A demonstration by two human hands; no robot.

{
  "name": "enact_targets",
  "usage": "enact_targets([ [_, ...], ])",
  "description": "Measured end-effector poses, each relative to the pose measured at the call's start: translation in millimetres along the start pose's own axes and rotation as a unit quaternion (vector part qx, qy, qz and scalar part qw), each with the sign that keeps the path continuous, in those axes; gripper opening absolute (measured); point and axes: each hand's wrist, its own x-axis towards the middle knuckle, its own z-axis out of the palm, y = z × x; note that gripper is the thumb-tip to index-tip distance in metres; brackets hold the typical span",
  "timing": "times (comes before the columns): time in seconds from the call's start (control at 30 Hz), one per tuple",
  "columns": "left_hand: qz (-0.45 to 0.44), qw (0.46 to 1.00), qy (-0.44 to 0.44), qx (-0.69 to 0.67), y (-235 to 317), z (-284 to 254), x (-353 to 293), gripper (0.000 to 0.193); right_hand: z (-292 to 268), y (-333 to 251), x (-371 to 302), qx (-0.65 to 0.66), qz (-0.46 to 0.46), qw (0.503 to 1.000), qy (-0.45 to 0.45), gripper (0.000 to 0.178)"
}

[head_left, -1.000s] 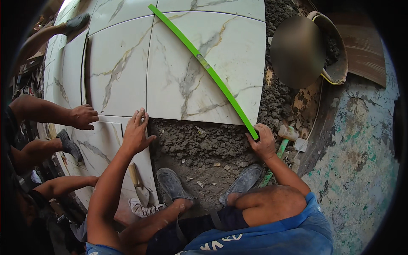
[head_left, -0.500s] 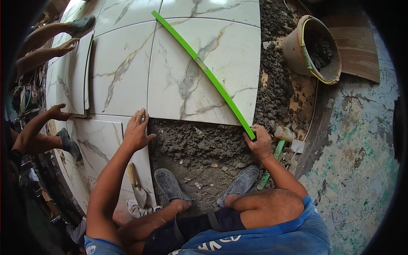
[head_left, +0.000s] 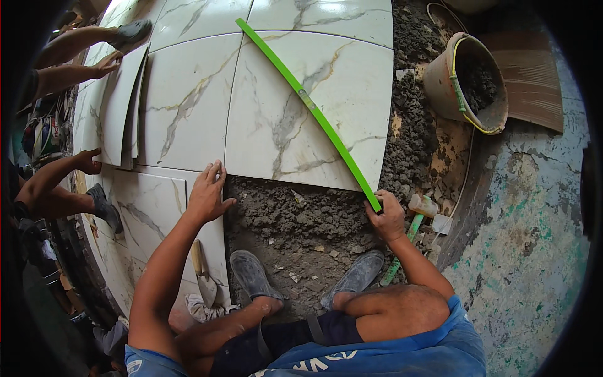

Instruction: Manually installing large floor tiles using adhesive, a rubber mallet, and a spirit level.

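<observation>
A long green spirit level (head_left: 333,135) lies diagonally across a white marble-patterned floor tile (head_left: 270,113). My right hand (head_left: 387,217) has its fingers round the level's near end, by the tile's near right corner. My left hand (head_left: 209,195) rests with fingers stretched and thumb apart at the joint by the tile's near left corner, holding nothing. Between my hands, rough grey mortar (head_left: 295,207) fills the bed in front of the tile edge.
At left, another person's hands (head_left: 88,161) hold loose tiles (head_left: 122,113) standing on edge. A mortar bucket (head_left: 465,85) stands at far right. A green-handled mallet (head_left: 414,226) lies right of my foot, and a trowel (head_left: 204,276) rests on the tile at my left.
The whole view has shifted slightly. The other person's lower hand has closed onto the loose tiles, which now lean apart a little more. My hands and the level keep their places.
</observation>
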Motion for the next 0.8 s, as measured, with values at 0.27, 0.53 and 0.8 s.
enact_targets([
  [0.27, 0.003, 1.000, -0.003, 0.019, 1.6, -1.2, -0.1, 0.089, 1.5, -0.6, 1.1, -0.005, 0.010, 1.000, 0.000, 0.027],
  [0.53, -0.007, 1.000, -0.005, 0.010, 0.9, 1.6, -1.3, 0.086, -5.1, -26.4, 17.2, -0.030, 0.056, 0.997, -0.052, 0.030],
  [0.8, -0.024, 0.999, -0.015, 0.025, 3.4, 6.6, 0.9, 0.084, -65.0, 20.1, -9.1, 0.114, 0.199, 0.970, -0.074, 0.028],
])
